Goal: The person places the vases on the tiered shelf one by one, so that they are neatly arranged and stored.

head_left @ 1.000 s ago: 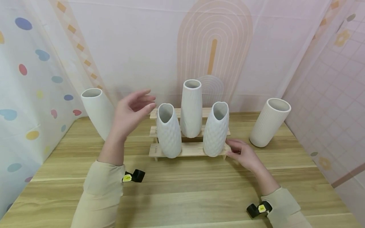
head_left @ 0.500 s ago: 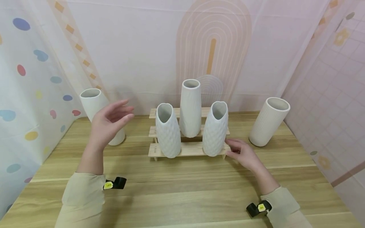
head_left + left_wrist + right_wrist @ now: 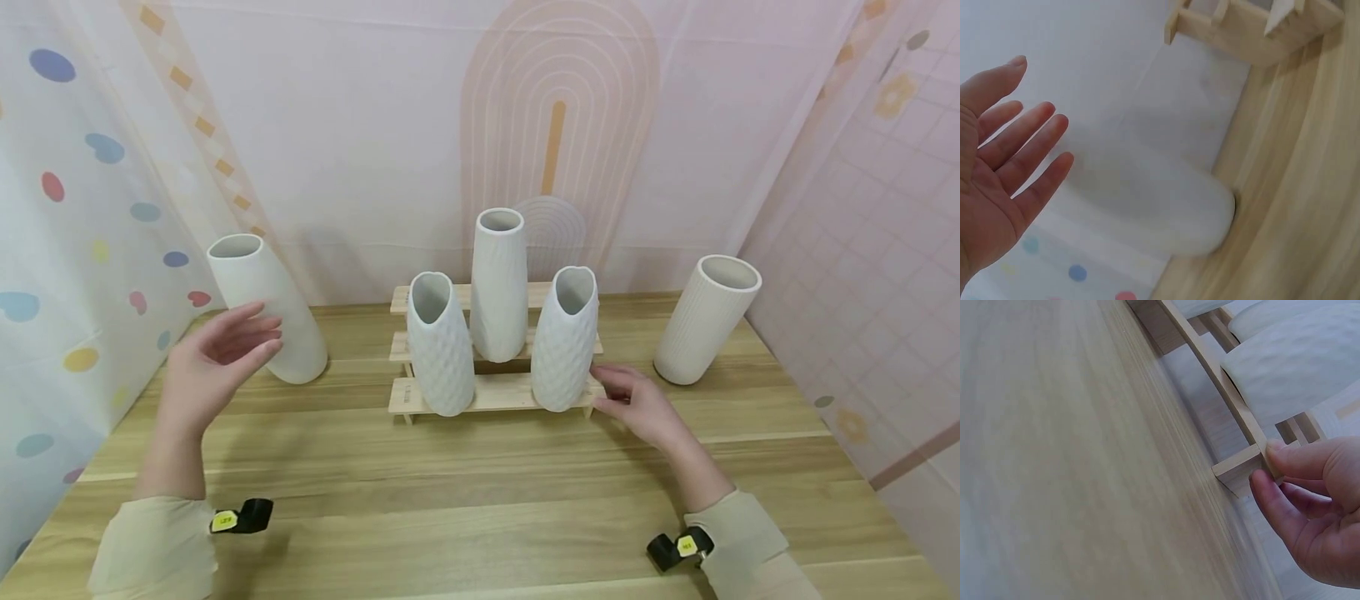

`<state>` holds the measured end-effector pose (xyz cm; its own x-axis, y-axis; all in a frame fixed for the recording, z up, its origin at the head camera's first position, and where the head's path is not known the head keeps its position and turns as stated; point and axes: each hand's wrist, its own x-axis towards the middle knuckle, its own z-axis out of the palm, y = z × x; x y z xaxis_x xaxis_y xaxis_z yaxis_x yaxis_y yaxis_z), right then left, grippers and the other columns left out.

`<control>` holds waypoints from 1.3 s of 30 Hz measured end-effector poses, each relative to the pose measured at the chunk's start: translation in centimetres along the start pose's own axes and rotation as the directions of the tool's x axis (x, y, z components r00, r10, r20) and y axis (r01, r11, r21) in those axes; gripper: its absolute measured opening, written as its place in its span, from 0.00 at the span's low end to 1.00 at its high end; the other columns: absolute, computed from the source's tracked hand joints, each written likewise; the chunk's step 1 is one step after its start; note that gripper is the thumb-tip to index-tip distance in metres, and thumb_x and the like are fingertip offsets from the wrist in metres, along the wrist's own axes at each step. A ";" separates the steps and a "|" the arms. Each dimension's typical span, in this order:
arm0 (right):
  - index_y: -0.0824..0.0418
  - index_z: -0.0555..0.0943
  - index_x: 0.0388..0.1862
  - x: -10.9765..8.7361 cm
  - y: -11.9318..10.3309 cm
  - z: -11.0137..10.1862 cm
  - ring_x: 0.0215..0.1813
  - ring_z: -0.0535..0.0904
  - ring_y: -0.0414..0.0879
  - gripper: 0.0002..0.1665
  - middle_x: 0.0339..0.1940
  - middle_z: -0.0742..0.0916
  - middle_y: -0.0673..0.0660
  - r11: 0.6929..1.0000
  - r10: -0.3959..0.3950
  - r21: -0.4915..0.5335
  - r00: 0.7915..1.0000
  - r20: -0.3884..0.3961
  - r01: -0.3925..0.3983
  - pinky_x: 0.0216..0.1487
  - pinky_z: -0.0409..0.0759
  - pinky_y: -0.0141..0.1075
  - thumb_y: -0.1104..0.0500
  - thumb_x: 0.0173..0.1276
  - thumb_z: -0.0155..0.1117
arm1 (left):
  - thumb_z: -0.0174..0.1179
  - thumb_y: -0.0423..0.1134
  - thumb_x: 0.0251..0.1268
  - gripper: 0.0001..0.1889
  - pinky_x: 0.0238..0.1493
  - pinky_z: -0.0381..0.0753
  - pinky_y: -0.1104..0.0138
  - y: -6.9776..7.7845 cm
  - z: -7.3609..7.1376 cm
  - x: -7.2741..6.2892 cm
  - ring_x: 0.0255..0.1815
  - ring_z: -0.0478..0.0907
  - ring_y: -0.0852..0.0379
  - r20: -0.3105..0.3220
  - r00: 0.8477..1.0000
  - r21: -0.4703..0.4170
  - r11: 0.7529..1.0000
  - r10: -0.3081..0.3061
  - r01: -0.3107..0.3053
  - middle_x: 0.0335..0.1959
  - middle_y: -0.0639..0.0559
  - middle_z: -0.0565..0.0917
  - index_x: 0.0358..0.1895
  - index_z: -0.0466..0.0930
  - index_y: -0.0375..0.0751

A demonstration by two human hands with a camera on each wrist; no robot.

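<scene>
My right hand point(image 3: 637, 406) pinches the right end of the lowest step of a tiered wooden stand point(image 3: 501, 393), thumb on top and fingers beneath in the right wrist view. Two textured white vases stand on that step, a left one point(image 3: 442, 358) and a right one point(image 3: 564, 354). Behind them a taller white vase point(image 3: 498, 292) stands on a higher step. My left hand point(image 3: 213, 362) is raised in the air, fingers loosely extended and holding nothing. Just beyond it a smooth white vase point(image 3: 288, 308) stands on the table; the left wrist view shows its rounded base point(image 3: 1204, 215).
A ribbed white cylindrical vase point(image 3: 701, 325) stands on the wooden table point(image 3: 465, 508) right of the stand. Patterned curtains point(image 3: 360, 125) hang behind the table and along both sides.
My left hand has moved left and toward me, away from the stand, uncovering more of the smooth vase. My right hand keeps its pinch on the stand.
</scene>
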<state>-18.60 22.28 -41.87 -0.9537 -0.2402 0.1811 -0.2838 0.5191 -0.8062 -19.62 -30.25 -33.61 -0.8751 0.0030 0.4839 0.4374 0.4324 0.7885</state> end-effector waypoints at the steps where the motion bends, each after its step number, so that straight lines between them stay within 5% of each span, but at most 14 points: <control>1: 0.77 0.74 0.63 0.0 0.0 0.0 0.56 0.77 0.63 0.26 0.63 0.76 0.72 1.000 -0.002 -0.001 1.000 0.000 0.002 0.56 0.77 0.53 0.71 0.67 0.65 | 0.66 0.23 0.60 0.27 0.44 0.78 0.80 -0.3 -0.5 -0.2 0.45 0.83 0.68 -0.005 1.000 -0.004 1.000 -0.012 0.012 0.47 0.60 0.87 0.64 0.74 0.30; 8: 0.77 0.74 0.63 0.0 0.0 0.0 0.56 0.77 0.63 0.26 0.63 0.76 0.72 1.000 -0.007 -0.007 1.000 0.001 0.007 0.55 0.77 0.53 0.71 0.67 0.65 | 0.65 0.22 0.60 0.28 0.43 0.77 0.82 -1.9 -2.9 -1.2 0.44 0.83 0.71 -0.051 0.995 -0.049 0.996 -0.083 0.080 0.47 0.64 0.86 0.66 0.74 0.36; 15: 0.76 0.74 0.63 0.1 0.1 0.1 0.56 0.77 0.63 0.26 0.63 0.76 0.72 1.000 -0.008 -0.011 1.000 0.002 0.008 0.55 0.78 0.53 0.70 0.67 0.66 | 0.68 0.24 0.58 0.36 0.45 0.74 0.84 -2.8 -3.1 -1.1 0.49 0.78 0.72 -0.109 0.980 -0.029 0.986 -0.167 0.164 0.50 0.68 0.81 0.71 0.69 0.46; 22: 0.76 0.75 0.62 0.2 0.5 0.2 0.55 0.78 0.62 0.27 0.61 0.77 0.72 0.999 -0.017 -0.027 1.000 -0.014 0.017 0.54 0.78 0.52 0.71 0.65 0.67 | 0.69 0.26 0.58 0.43 0.45 0.73 0.84 -4.0 -2.9 -0.1 0.58 0.71 0.64 -0.111 0.966 -0.064 0.972 -0.232 0.226 0.59 0.59 0.76 0.76 0.61 0.51; 30: 0.75 0.76 0.62 0.2 0.7 0.2 0.55 0.78 0.61 0.27 0.60 0.78 0.71 0.999 -0.021 -0.033 1.000 -0.021 0.020 0.53 0.78 0.50 0.71 0.64 0.68 | 0.68 0.38 0.65 0.44 0.49 0.71 0.82 -4.5 -3.1 1.9 0.69 0.65 0.58 -0.008 0.957 0.120 0.950 -0.289 0.288 0.70 0.53 0.68 0.79 0.52 0.61; 34: 0.75 0.75 0.62 0.2 0.6 0.2 0.55 0.78 0.61 0.27 0.60 0.78 0.71 0.999 -0.021 -0.033 1.000 -0.018 0.020 0.53 0.78 0.50 0.70 0.65 0.68 | 0.68 0.38 0.65 0.42 0.65 0.66 0.67 -4.5 -2.7 2.9 0.68 0.64 0.59 0.000 0.953 0.079 0.950 -0.304 0.303 0.69 0.56 0.69 0.78 0.55 0.66; 39: 0.75 0.75 0.62 0.2 0.6 0.2 0.55 0.78 0.61 0.27 0.61 0.78 0.71 0.999 -0.018 -0.029 1.000 -0.017 0.018 0.53 0.78 0.50 0.70 0.65 0.68 | 0.70 0.34 0.61 0.41 0.55 0.69 0.75 -5.0 -1.6 3.7 0.60 0.69 0.60 -0.041 0.963 -0.005 0.964 -0.267 0.267 0.61 0.60 0.73 0.75 0.62 0.61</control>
<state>-18.99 22.40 -42.45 -0.9499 -0.2357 0.2052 -0.3034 0.5382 -0.7863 -24.74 -33.82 -35.18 -0.9509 -0.1496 0.2708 0.1887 0.4131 0.8909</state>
